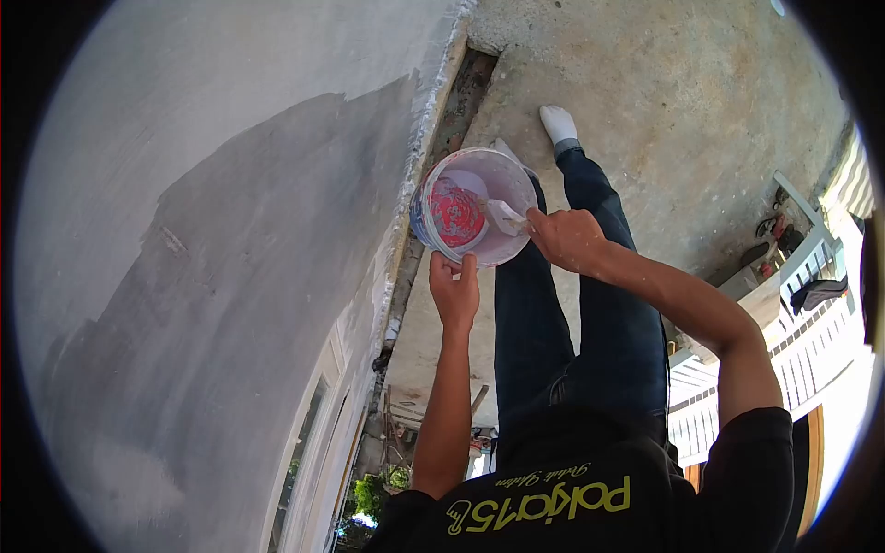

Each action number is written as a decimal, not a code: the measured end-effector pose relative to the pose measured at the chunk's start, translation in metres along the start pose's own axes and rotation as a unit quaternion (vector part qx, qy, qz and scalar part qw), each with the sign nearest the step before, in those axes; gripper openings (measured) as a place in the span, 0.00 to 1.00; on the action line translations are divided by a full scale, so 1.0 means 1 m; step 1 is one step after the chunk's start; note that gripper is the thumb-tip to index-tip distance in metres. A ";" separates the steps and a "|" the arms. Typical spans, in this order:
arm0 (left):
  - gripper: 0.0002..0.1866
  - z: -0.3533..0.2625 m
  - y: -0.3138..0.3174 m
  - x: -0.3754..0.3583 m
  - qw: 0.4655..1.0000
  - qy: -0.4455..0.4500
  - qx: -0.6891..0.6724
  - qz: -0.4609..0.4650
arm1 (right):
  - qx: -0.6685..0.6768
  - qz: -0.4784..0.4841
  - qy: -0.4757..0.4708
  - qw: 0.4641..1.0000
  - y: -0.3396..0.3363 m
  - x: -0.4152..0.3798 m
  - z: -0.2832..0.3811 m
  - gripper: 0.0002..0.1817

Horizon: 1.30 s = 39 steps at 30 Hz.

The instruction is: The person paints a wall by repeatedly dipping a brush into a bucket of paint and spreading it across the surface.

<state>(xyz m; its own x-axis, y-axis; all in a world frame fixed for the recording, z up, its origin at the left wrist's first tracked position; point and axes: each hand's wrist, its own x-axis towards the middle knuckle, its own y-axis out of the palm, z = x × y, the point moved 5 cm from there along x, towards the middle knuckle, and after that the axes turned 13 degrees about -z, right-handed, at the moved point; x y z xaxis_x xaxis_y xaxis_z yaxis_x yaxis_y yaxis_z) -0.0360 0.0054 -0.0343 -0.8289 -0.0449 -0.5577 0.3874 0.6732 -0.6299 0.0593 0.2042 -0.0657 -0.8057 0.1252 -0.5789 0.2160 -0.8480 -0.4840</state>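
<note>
Hands [454, 293] [569, 241] holding bucket [505, 247], white tool [506, 217], tip [486, 205] indistinct

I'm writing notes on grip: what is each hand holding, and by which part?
The left hand holds the bucket at its rim; the right hand holds a brush by its handle end.

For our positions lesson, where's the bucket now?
In the head view, the bucket is above centre, right of the grey wall, with the left hand at its lower rim and right hand at its right.
</note>
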 end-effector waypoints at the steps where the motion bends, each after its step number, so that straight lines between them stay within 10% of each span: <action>1: 0.08 -0.001 -0.004 -0.001 1.000 -0.018 -0.015 -0.001 | 0.011 -0.015 -0.001 1.000 0.002 -0.001 0.004 0.20; 23: 0.10 -0.010 -0.015 0.003 0.998 -0.040 -0.017 0.036 | 0.043 -0.069 0.006 0.997 -0.007 -0.017 0.002 0.16; 31: 0.08 -0.016 -0.027 0.007 0.985 -0.141 -0.092 0.035 | 0.282 -0.298 -0.078 0.909 -0.098 -0.012 0.043 0.14; 39: 0.11 -0.003 -0.037 0.012 0.985 -0.138 -0.089 0.045 | 0.213 -0.421 -0.179 0.864 -0.154 0.036 0.106 0.16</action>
<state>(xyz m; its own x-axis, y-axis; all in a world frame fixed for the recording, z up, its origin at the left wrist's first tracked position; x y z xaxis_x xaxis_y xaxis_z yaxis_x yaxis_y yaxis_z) -0.0620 -0.0182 -0.0161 -0.6444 -0.1614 -0.7475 0.3570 0.8009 -0.4807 -0.0614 0.2854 0.0575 -0.7140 0.6866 0.1368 -0.6898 -0.6564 -0.3055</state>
